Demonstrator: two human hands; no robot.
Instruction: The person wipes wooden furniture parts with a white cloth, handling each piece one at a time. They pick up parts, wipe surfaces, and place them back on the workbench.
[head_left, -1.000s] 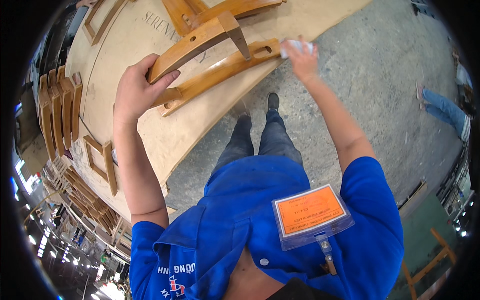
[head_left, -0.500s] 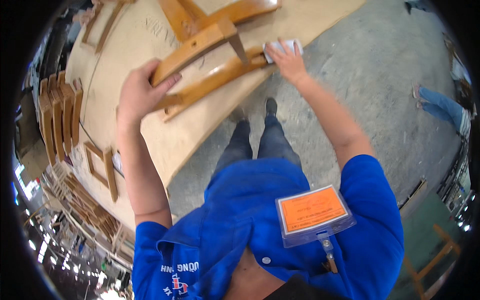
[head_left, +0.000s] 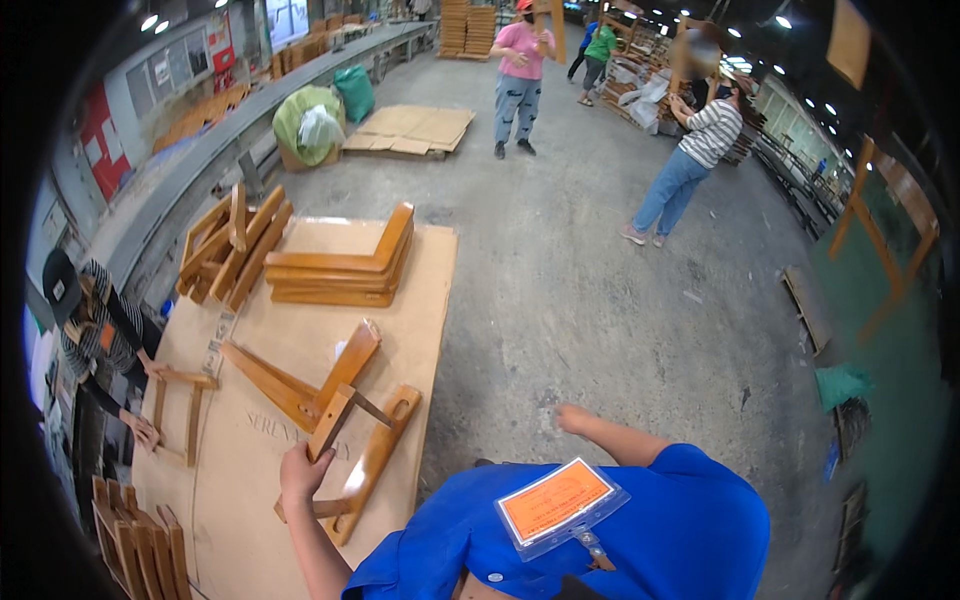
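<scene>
My left hand (head_left: 303, 475) is closed around a bar of a varnished wooden frame (head_left: 374, 468) near the table's right edge. The frame stands tilted, with a long glossy rail on its far side and a slot near that rail's end. My right hand (head_left: 575, 420) is off to the right, over the floor and away from the table. It is blurred, its fingers are partly hidden, and I cannot tell whether it holds anything. Just beyond the frame lies an angled pair of joined wooden pieces (head_left: 350, 365).
Stacked L-shaped wooden parts (head_left: 335, 262) and more frames (head_left: 235, 245) lie farther up the cardboard-covered table (head_left: 440, 270). At left a co-worker (head_left: 100, 320) handles a small wooden frame (head_left: 180, 420). Two people (head_left: 520, 80) (head_left: 690, 150) stand on the floor beyond.
My view has swung up and outward. My right hand has left the frame's end, where it pressed a white cloth or paper, and moved right. My left hand still grips the frame.
</scene>
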